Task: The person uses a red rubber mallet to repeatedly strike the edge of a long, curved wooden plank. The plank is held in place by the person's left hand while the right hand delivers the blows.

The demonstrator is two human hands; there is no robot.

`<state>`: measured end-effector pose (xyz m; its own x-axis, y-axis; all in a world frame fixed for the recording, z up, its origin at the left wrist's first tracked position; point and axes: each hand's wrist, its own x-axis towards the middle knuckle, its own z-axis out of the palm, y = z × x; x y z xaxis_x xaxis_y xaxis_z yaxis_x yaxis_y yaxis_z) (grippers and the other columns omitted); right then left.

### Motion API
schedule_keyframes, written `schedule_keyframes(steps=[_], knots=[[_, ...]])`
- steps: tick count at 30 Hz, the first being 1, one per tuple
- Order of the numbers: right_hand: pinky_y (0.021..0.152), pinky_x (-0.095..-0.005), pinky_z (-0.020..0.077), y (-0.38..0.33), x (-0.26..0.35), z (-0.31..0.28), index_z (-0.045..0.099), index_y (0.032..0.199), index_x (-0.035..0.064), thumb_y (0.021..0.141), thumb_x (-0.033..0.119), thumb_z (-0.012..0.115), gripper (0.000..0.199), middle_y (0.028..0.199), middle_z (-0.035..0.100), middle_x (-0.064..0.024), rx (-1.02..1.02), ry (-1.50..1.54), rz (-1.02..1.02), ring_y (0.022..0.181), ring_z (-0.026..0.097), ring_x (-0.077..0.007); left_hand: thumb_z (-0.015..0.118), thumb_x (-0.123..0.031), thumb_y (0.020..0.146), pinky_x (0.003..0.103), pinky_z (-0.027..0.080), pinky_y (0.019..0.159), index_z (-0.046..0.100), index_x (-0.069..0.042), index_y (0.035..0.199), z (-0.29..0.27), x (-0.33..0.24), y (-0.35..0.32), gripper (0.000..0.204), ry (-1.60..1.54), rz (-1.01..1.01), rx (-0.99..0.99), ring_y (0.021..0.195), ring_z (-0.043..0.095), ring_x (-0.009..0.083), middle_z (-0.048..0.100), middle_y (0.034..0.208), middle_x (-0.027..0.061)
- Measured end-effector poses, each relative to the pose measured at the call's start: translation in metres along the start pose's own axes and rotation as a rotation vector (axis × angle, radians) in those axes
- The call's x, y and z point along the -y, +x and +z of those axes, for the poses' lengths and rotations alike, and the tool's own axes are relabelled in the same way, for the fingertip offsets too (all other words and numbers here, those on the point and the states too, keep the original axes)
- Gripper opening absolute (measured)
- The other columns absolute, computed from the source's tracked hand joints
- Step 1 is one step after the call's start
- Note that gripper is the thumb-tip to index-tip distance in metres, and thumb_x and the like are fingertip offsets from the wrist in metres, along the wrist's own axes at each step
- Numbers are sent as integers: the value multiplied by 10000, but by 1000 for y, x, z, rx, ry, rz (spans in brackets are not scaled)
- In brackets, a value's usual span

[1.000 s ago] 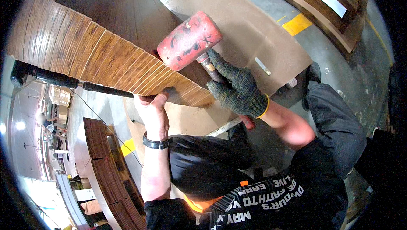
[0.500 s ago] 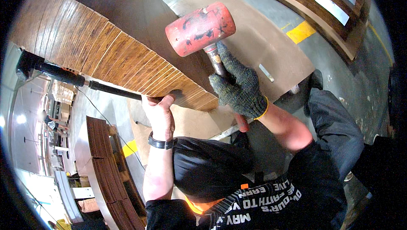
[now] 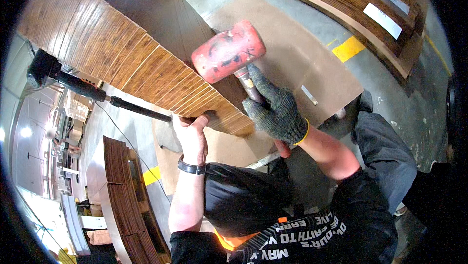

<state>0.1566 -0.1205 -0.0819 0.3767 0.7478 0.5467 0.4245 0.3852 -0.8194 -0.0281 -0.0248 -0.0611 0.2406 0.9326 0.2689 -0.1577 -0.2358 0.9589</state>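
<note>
My right hand, in a dark knitted glove with a yellow cuff edge, is closed round the handle of a red mallet. Its big scuffed head hangs over the edge of a stack of brown wood-grain planks; whether it touches them I cannot tell. Bare and wearing a dark wristband, my left hand grips the near end of the stack, thumb against the plank edges and some fingers hidden. A black pole-like tool runs from the left to beside that hand.
Brown cardboard sheet covers part of the grey floor, with a small pale strip on it. More planks with white paper sheets lie at the far right. Another plank stack stands at lower left, near a thin cable.
The mallet head has come down and nearer to the plank stack, its tilt slightly changed. My left hand stays at the stack's end, while the whole view has shifted a little.
</note>
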Motion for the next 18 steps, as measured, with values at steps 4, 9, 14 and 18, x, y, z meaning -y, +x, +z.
schedule_keyframes(steps=[4,9,14,18], knots=[[734,-284,490,-1,13,-5,357,1377,-16,809,90,632,640,976,636,-96,-75,118,59,760,562,-110,545,129,705,310,480,809,475,-34,1214,-2,-5,-2,540,-14,8,47,975,577,207,580,1104,80],[638,-318,511,19,52,-34,378,1357,11,810,122,621,609,895,623,-139,-116,3,149,678,605,-191,590,109,710,332,428,921,474,-30,1220,2,-17,-3,541,-71,43,18,1013,556,194,574,1102,74],[544,-317,494,58,94,-60,453,1303,95,814,162,586,511,784,580,-103,-194,-140,35,608,578,-190,643,18,761,335,372,988,391,-27,1342,8,-29,-1,635,-179,163,7,1103,506,203,519,1226,94],[483,-278,481,74,108,-62,415,1330,110,846,156,566,509,714,540,-37,-240,-191,-25,521,541,-122,565,-26,839,356,187,1111,151,16,1450,4,-32,-5,739,-248,241,-40,1374,230,241,198,1504,161]])
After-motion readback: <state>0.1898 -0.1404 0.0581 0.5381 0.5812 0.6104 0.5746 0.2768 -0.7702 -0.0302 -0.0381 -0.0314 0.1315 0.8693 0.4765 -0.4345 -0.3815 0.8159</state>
